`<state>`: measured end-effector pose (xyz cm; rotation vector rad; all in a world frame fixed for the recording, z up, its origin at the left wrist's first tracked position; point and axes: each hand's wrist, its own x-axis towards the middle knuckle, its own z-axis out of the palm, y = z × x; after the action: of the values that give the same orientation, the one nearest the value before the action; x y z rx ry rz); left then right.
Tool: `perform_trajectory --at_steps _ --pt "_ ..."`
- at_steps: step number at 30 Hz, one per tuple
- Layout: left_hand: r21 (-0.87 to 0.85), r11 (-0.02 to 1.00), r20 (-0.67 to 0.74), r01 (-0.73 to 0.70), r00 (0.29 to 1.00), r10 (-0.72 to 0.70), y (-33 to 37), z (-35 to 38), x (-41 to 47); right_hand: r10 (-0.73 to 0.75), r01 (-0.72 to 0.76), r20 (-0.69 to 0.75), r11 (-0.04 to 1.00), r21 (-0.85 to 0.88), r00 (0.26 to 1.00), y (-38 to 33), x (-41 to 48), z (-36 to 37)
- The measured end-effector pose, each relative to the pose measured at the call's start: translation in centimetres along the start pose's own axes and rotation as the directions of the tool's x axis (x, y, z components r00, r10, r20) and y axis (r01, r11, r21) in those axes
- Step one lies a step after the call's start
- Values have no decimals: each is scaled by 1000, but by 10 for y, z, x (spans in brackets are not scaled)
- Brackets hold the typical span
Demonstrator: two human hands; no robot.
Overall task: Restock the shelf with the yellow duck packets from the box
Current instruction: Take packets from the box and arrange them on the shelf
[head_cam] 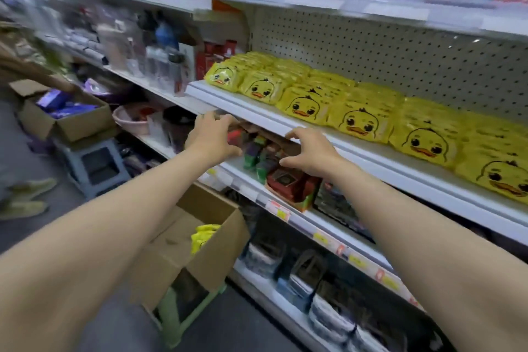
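Left hand (pixel 213 137) and right hand (pixel 310 151) both empty, fingers loosely spread, held just below the front edge of the shelf (pixel 257 114). Above, yellow duck packets (pixel 357 120) in rows along it. Lower left, more inside the cardboard box (pixel 217 254) on a green stool (pixel 177 314).
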<state>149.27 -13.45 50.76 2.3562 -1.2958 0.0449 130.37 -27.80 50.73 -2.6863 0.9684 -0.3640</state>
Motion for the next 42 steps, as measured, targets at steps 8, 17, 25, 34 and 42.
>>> perform_trajectory --at_steps 8,17,25,34,42 --pt "68 975 79 212 973 -217 -131 15 -21 -104 103 188 995 15 977 -71 58 100" --pt "150 953 225 262 930 -291 -230 71 33 -118 85 362 991 105 925 -89 153 221" --pt "108 934 438 341 827 -352 -284 150 99 29 -48 628 999 14 777 -68 216 320" --pt "29 916 671 399 671 -314 -338 255 100 167 -152 797 984 -95 580 -47 221 421" --pt "-64 923 802 378 570 -178 -387 363 108 339 -285 764 935 -210 549 -26 222 503"
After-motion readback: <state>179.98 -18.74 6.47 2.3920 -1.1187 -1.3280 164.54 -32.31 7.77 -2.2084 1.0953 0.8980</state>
